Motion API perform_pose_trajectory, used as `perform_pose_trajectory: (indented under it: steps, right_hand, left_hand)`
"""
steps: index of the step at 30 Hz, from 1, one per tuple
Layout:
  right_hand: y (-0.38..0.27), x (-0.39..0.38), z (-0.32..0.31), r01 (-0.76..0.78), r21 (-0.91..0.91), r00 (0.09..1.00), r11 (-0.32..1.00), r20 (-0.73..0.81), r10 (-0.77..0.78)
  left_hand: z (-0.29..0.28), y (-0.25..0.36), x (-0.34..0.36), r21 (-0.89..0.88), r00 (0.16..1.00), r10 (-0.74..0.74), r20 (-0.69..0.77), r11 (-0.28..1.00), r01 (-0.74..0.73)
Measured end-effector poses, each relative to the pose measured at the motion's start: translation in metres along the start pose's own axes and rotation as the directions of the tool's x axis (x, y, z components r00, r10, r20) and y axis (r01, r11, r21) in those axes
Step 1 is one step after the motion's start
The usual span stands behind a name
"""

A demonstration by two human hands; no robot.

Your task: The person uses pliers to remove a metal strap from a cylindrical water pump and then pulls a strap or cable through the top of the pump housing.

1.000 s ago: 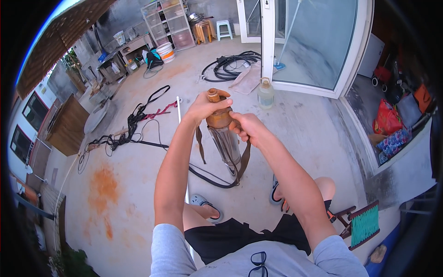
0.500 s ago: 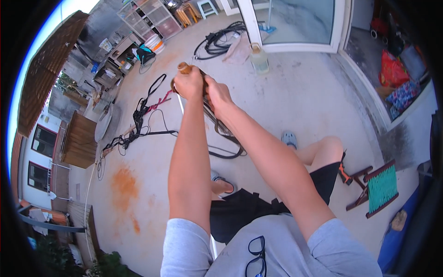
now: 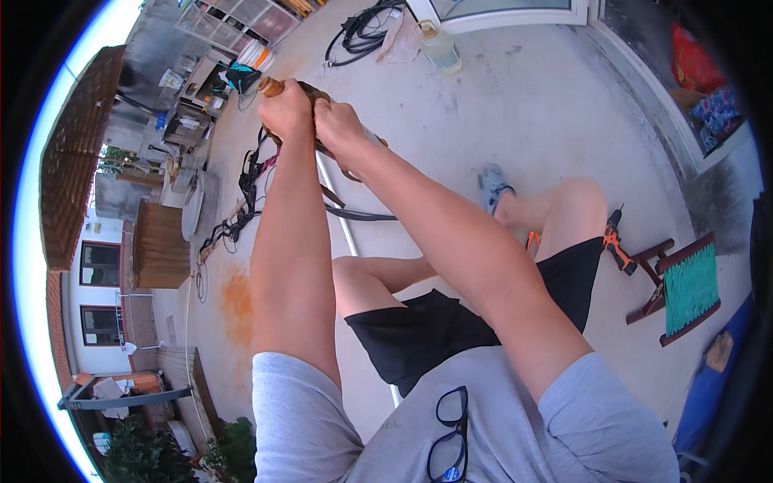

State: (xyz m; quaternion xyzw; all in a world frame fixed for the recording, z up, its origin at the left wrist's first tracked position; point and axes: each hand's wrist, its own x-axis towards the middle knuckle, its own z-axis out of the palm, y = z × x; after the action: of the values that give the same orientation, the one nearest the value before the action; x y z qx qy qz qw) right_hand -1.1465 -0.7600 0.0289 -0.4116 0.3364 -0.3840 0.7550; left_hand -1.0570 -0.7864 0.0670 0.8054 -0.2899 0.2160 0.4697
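Both my arms are stretched out ahead, with the hands close together. My left hand (image 3: 287,111) is closed around a brown wooden handle (image 3: 271,86), whose rounded end sticks out past the fist. My right hand (image 3: 338,127) is closed just beside it, gripping a dark brown strap (image 3: 330,194) that shows around the hands and hangs below them. My forearms hide part of it. Beneath my arms runs a thin white pole (image 3: 347,229); whether it joins the handle cannot be made out.
Tangled black straps (image 3: 248,181) lie on the concrete beyond my left arm. A black hose coil (image 3: 361,36) and a clear jug (image 3: 440,50) stand farther off. At right are an orange-black cordless drill (image 3: 618,245) and a folding stool (image 3: 690,288) with green webbing.
Both hands have moved left and slightly up in the picture, still gripping. The view has shifted, and my left knee now shows. My right foot appears higher in the picture.
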Motion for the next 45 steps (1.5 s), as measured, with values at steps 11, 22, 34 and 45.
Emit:
perform_pose_trajectory:
  steps: [11, 22, 34, 45]
  right_hand:
    - [0.015, 0.032, -0.006, 0.219, -0.140, 0.975, 0.966, -0.001, -0.221]
    - [-0.001, 0.005, -0.046, 0.438, -0.469, 0.871, 0.767, 0.008, -0.492]
    - [-0.035, 0.105, -0.077, 0.165, -0.391, 0.960, 0.905, 0.274, -0.057]
    - [-0.002, 0.242, -0.083, 0.000, -0.183, 0.797, 0.983, 0.594, 0.111]
  left_hand:
    - [0.036, -0.008, 0.019, -0.286, 0.981, 0.190, 0.047, 0.943, -0.169]
    - [0.037, 0.021, -0.006, -0.374, 0.957, 0.281, 0.075, 0.897, -0.234]
    - [0.090, 0.034, 0.042, 0.061, 0.993, -0.051, 0.108, 0.997, 0.044]
    - [0.197, -0.045, 0.188, -0.268, 0.633, -0.127, 0.764, 0.829, 0.490]
